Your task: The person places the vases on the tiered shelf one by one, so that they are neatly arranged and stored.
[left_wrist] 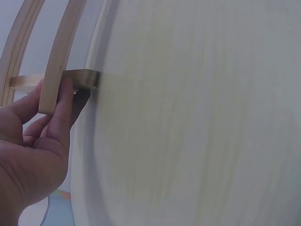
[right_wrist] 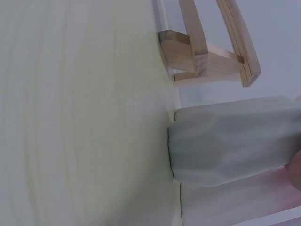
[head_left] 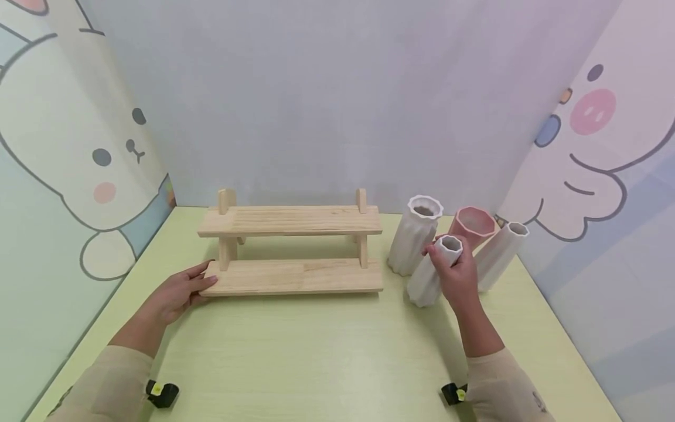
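**Front white vase [head_left: 426, 283] held by its top, neighbours tight**

Left hand [head_left: 181, 291]: thumb over, fingers under, pinching the two-tier wooden shelf [head_left: 295, 275] at its lower left end. Right hand [head_left: 457, 272]: closed round the upper end of the front white vase, right of the shelf. Can't tell if the vase base bears on the bench [head_left: 295, 351]. Behind it: wide white vase [head_left: 411, 246] just left, rear slim white vase [head_left: 501, 258] to the right, pink vase [head_left: 479, 239] beyond the hand.

Risks, my read: a sideways pull or stray knuckle could tip a neighbour. High grip, so the base could swing and clip the shelf. A left-hand tug could skew the shelf.
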Available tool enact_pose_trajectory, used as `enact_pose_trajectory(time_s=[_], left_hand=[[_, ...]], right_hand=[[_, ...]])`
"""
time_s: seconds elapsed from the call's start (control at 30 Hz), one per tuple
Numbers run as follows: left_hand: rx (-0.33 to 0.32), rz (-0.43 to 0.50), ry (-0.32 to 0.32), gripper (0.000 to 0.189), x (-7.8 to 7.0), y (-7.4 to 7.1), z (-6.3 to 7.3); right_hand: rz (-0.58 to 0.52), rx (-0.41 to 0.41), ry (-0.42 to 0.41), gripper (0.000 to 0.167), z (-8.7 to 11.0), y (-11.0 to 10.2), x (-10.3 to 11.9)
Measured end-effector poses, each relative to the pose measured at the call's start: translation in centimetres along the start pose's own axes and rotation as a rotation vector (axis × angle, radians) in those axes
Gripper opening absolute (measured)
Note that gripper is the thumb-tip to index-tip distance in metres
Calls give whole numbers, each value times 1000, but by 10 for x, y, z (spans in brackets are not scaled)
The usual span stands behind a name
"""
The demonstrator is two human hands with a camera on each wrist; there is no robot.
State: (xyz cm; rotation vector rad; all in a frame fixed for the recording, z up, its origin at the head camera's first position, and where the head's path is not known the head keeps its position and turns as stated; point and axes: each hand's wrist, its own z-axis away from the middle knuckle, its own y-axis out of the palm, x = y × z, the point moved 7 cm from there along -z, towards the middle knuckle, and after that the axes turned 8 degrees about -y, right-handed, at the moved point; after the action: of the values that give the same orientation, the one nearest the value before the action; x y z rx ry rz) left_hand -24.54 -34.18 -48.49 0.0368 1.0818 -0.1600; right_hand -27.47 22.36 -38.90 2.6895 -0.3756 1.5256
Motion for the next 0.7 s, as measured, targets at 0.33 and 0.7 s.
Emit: enact_pose_trajectory(time_s=[0.33,0.7], left_hand=[[23,41,2,81,3,-1,-3],[2,27,-10,82,3,-1,-3]], right_hand=[[-29,-24,-48,27,-1,1,2],[-36,-13,-63,19,-1,1,-1]])
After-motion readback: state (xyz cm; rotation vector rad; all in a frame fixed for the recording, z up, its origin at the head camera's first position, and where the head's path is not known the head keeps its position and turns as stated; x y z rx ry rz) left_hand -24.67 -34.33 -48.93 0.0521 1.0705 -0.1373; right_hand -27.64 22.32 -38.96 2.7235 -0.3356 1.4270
